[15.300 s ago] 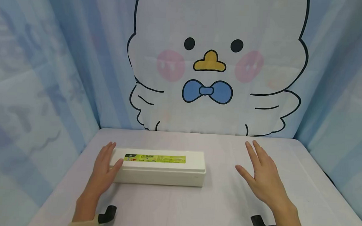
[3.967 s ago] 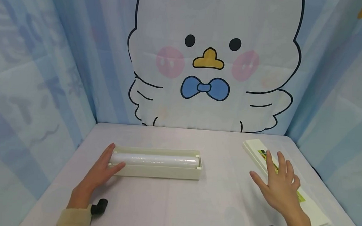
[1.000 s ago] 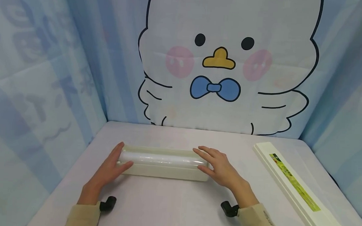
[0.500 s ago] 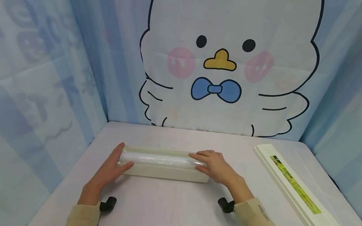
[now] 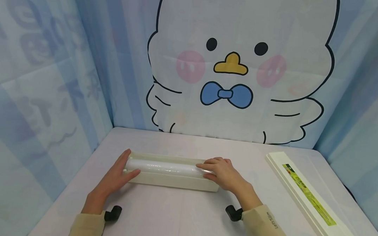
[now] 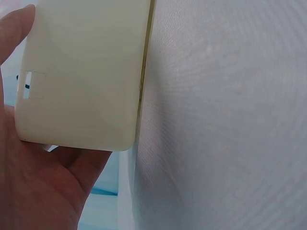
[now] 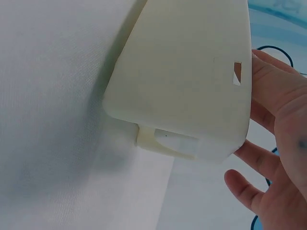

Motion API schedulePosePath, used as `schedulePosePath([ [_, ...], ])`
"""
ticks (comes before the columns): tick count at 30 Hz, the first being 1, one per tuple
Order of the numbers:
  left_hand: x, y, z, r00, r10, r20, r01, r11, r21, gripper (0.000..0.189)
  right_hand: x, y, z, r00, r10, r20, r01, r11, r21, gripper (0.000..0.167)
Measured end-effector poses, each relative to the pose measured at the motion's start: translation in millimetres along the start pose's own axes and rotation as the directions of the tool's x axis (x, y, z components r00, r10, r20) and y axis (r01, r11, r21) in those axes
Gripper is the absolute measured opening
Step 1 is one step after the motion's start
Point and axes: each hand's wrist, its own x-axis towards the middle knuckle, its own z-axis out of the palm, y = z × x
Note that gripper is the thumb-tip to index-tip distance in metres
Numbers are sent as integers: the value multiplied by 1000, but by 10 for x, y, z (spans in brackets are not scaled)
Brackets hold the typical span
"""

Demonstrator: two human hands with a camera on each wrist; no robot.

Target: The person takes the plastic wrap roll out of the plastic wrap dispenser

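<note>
An open cream box (image 5: 173, 181) with a roll of plastic wrap (image 5: 164, 167) inside lies across the table's middle. My left hand (image 5: 113, 176) grips the left end of the box, thumb on the front rim and fingers behind. In the left wrist view the box's front wall (image 6: 86, 81) fills the upper left, beside the palm. At the other end, my right hand (image 5: 223, 173) bends its fingers over the roll, thumb at the near side. The right wrist view shows the box end (image 7: 182, 72), with the thumb and some fingertips hidden behind its rim.
The long white lid (image 5: 315, 204) with a yellow-green label lies slanted at the right of the table. A white cloth (image 5: 172, 216) covers the tabletop. Blue curtains stand at the sides, and a cartoon-printed backdrop (image 5: 239, 116) rises behind.
The lid came off the box earlier and now lies at the right. My right hand has left the lid and closed over the roll's right end. The left hand stays on the box.
</note>
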Motion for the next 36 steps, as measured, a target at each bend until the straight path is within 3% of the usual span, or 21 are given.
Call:
schedulePosePath([
  [10, -6, -20, 5, 1000, 7, -2, -7, 1000, 2, 97, 43, -13, 17, 1000, -18, -12, 17, 995, -103, 39],
  [28, 10, -29, -9, 1000, 23, -9, -23, 1000, 9, 96, 84, -6, 19, 999, 20, 29, -17, 996, -84, 45],
  [36, -6, -7, -24, 1000, 26, -6, -26, 1000, 6, 95, 80, 8, 28, 999, -1, 39, 3, 998, -67, 44],
])
